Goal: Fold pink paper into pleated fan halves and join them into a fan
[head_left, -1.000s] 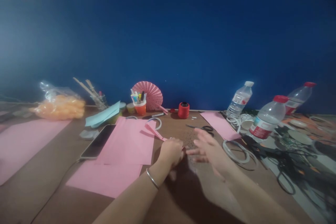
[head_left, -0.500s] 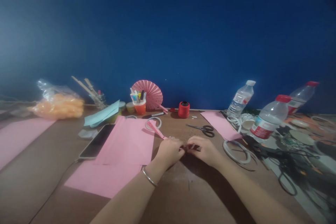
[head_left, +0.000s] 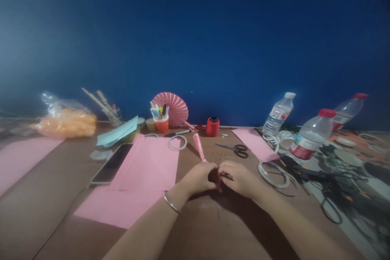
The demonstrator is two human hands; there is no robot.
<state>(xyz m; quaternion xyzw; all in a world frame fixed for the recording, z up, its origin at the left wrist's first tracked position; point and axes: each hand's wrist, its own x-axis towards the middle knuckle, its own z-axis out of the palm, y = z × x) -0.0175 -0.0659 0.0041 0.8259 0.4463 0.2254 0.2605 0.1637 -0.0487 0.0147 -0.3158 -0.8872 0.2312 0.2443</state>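
Pink strip (head_left: 199,147) juts past left hand (head_left: 199,178), clear of white ring (head_left: 177,149) and scissors (head_left: 234,148)

A slim, silver-coloured bangle (head_left: 172,204) circles the left wrist, its narrow band smooth and shiny, with pale glints along the curve; any finer marking on it is too small to make out. Both forearms (head_left: 144,225) are bare as far as the view reaches, tapering toward the wrists, and the hands (head_left: 199,178) are bare-skinned too.
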